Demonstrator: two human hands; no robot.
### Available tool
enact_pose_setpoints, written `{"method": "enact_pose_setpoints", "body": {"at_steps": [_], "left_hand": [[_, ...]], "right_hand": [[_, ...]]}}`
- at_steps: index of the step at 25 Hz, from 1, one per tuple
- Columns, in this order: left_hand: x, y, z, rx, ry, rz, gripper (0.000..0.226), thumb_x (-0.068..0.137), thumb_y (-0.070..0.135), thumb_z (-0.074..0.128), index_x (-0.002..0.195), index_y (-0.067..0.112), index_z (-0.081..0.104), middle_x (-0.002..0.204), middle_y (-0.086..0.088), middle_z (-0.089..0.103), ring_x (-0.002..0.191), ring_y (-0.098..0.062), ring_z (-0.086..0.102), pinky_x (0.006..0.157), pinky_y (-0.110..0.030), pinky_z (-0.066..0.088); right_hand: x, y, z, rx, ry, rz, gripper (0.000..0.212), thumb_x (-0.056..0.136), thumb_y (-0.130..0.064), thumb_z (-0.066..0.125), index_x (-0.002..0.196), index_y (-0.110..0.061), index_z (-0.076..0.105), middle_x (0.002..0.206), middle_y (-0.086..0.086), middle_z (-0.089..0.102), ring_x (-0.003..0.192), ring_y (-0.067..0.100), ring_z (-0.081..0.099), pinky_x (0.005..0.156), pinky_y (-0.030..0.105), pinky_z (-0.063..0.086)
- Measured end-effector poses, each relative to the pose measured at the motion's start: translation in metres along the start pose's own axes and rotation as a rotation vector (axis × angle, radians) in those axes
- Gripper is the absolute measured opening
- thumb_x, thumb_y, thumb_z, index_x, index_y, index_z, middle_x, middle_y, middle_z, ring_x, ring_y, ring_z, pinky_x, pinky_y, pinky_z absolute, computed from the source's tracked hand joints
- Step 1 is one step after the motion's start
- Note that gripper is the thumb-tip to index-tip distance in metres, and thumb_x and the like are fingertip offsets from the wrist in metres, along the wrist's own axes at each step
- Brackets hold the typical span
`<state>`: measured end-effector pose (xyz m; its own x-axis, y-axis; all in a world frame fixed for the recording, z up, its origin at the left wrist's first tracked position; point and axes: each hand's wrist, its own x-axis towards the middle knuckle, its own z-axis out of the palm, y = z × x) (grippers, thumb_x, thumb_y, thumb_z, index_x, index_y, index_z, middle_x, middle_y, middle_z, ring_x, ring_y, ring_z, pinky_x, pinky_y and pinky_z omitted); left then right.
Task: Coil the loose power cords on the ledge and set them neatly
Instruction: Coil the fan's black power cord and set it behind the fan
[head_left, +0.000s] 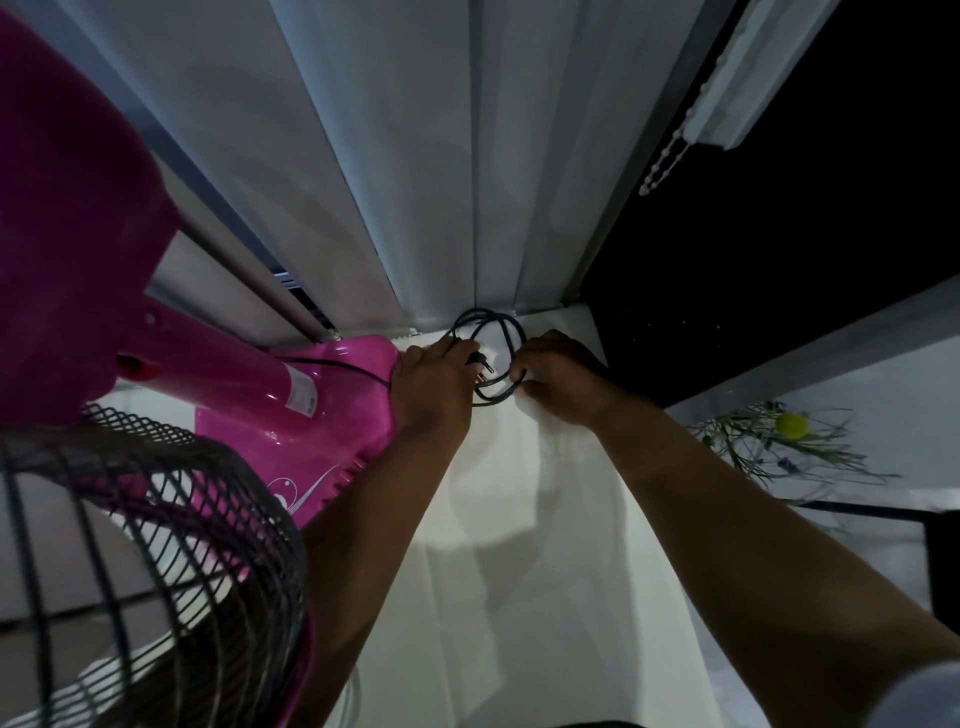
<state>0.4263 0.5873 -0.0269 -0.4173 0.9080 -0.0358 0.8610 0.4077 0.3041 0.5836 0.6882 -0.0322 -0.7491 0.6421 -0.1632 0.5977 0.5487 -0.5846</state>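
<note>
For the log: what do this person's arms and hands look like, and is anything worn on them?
Both forearms are bare from wrist to near the elbow. The left hand and right hand wear no gloves; no watch, ring or bracelet shows. A bit of pale sleeve appears at the lower right corner, on the right arm. No markings can be made out in the dim light.
</note>
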Motion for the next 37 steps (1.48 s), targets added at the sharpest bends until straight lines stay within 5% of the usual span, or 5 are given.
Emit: {"method": "enact_pose_setpoints", "body": {"at_steps": [12, 19, 23, 29, 37], "left_hand": [[-0.007, -0.005, 0.005, 0.060, -0.063, 0.108, 0.025, 0.094, 0.037, 0.044, 0.109, 0.032, 0.063, 0.104, 0.005, 0.071, 0.099, -0.027, 0.055, 0.097, -0.042, 0.037], [-0.005, -0.007, 0.008, 0.160, -0.077, 0.134, 0.027, 0.095, 0.039, 0.034, 0.106, 0.031, 0.058, 0.094, 0.003, 0.068, 0.097, -0.024, 0.055, 0.090, -0.040, 0.038], [-0.012, -0.008, 0.004, 0.145, -0.010, 0.198, 0.022, 0.092, 0.034, 0.043, 0.100, 0.027, 0.062, 0.089, -0.002, 0.070, 0.092, -0.029, 0.054, 0.086, -0.042, 0.040], [-0.022, -0.007, 0.001, 0.029, 0.061, 0.147, 0.022, 0.086, 0.029, 0.063, 0.105, 0.021, 0.071, 0.129, -0.019, 0.058, 0.120, -0.042, 0.050, 0.100, -0.051, 0.040], [-0.024, -0.006, 0.007, 0.065, -0.138, 0.220, 0.047, 0.082, 0.031, 0.067, 0.124, 0.015, 0.053, 0.153, -0.008, 0.038, 0.142, -0.033, 0.030, 0.113, -0.048, 0.027]], "right_hand": [[0.003, 0.000, 0.005, 0.098, 0.118, -0.006, 0.011, 0.074, -0.009, 0.077, 0.082, -0.013, 0.072, 0.099, 0.004, 0.066, 0.096, 0.019, 0.060, 0.090, 0.030, 0.045], [0.008, 0.001, 0.006, 0.194, 0.135, 0.029, 0.011, 0.072, -0.009, 0.079, 0.081, -0.014, 0.074, 0.097, -0.006, 0.053, 0.092, 0.010, 0.056, 0.081, 0.003, 0.035], [0.005, -0.005, 0.007, 0.111, 0.149, 0.042, 0.017, 0.074, -0.015, 0.077, 0.086, -0.021, 0.066, 0.099, -0.003, 0.058, 0.093, 0.016, 0.058, 0.079, 0.021, 0.044], [-0.005, -0.011, 0.014, -0.070, 0.223, -0.081, 0.036, 0.085, -0.013, 0.067, 0.121, -0.011, 0.064, 0.129, 0.016, 0.058, 0.115, 0.027, 0.052, 0.091, 0.034, 0.050], [-0.020, -0.001, 0.024, -0.294, 0.244, -0.180, 0.031, 0.079, -0.005, 0.075, 0.109, 0.003, 0.070, 0.120, 0.018, 0.068, 0.112, 0.033, 0.065, 0.097, 0.040, 0.049]]}}
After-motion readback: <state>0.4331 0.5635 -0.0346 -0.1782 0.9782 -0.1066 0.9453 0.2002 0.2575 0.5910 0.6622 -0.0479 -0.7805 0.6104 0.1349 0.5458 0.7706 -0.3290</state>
